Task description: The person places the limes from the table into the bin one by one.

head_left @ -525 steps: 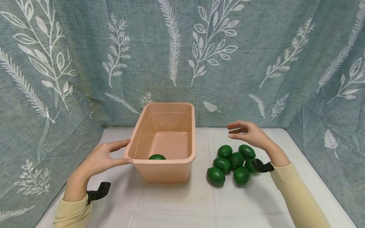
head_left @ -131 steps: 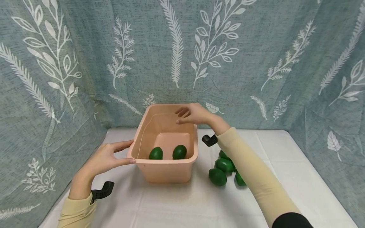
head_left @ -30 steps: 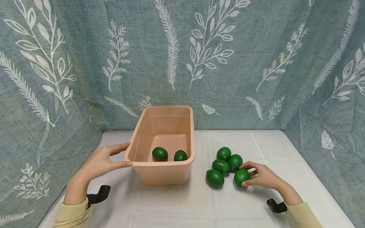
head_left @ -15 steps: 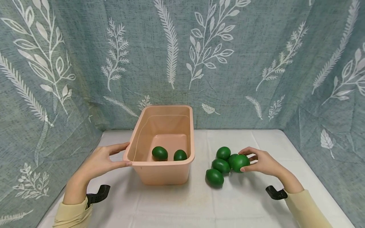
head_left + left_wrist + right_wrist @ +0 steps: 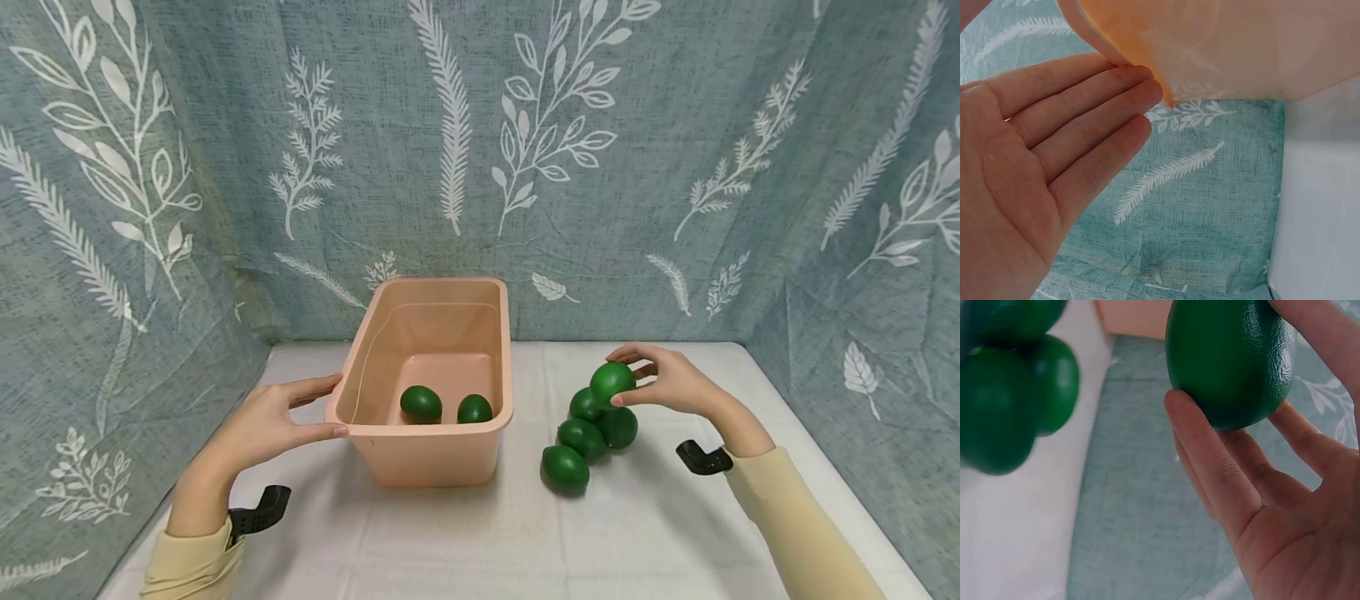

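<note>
A peach-coloured plastic bin (image 5: pixel 423 457) stands on the white table, with two green limes inside, a left one (image 5: pixel 421 404) and a right one (image 5: pixel 475 409). My left hand (image 5: pixel 258 429) touches the bin's left rim near the front corner; in the left wrist view its fingers (image 5: pixel 1094 106) lie straight against the outer wall. To the bin's right, my right hand (image 5: pixel 675 382) holds a lime (image 5: pixel 612 384) between thumb and fingers, raised above the pile. The right wrist view shows this lime (image 5: pixel 1229 359) close up, its skin finely pebbled.
Several limes lie grouped on the table right of the bin, the nearest lime (image 5: pixel 565 468) at the front and one lime (image 5: pixel 585 404) partly hidden behind the held one. A blue-green leaf-patterned cloth (image 5: pixel 637 208) encloses the back and sides.
Earlier the bin showed one lime; now it shows two. Over the last second my right hand has lifted the front right lime from the table and carried it up and back. The left hand stays put.
</note>
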The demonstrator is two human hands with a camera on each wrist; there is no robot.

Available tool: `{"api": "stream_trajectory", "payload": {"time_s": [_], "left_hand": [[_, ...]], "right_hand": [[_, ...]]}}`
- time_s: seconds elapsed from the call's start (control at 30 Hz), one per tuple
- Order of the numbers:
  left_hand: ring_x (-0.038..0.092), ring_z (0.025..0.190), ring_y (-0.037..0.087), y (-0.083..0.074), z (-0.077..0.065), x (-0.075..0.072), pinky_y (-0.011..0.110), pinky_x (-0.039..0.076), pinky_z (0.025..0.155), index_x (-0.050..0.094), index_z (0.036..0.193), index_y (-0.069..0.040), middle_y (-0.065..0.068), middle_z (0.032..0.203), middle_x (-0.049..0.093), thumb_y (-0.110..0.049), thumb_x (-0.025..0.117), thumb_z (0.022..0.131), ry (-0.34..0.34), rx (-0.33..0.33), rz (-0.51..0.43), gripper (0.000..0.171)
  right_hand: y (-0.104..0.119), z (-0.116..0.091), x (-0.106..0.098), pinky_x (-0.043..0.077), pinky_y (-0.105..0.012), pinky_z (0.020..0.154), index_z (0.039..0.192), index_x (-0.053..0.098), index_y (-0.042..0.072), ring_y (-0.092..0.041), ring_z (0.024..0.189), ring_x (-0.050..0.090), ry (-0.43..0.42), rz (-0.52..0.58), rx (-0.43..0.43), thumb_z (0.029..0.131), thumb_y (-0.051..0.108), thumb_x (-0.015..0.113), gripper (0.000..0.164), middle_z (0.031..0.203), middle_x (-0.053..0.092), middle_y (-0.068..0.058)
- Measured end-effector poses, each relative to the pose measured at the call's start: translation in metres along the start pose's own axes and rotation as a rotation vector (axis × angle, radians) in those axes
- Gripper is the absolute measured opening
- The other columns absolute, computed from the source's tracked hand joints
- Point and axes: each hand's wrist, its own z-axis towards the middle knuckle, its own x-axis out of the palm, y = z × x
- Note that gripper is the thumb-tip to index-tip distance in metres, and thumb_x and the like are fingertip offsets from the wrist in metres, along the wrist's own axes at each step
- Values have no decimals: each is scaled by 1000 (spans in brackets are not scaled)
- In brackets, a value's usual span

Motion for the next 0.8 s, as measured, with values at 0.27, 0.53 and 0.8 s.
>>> {"api": "stream_trajectory", "payload": {"time_s": [0.27,0.53,0.8], "left_hand": [[55,121,35,-1,1,0,56,47,92,53,137,-17,4,135,56,-51,73,78,6,-14,10,72],[55,121,35,0,1,0,55,47,93,54,137,-17,3,134,57,-51,73,77,4,-9,9,71],[54,122,35,2,0,0,55,46,93,54,136,-17,4,134,57,-51,73,77,-5,-8,16,71]], "right_hand": [[26,28,-10,56,-37,84,128,55,20,-33,111,60,27,-17,-17,74,39,81,63,130,54,-12],[48,59,-13,54,-41,86,127,55,22,-30,109,61,56,-42,-51,74,39,80,61,130,54,-10],[81,89,-5,55,-38,81,126,55,28,-26,109,62,93,-58,-57,71,45,81,63,129,54,-5]]}}
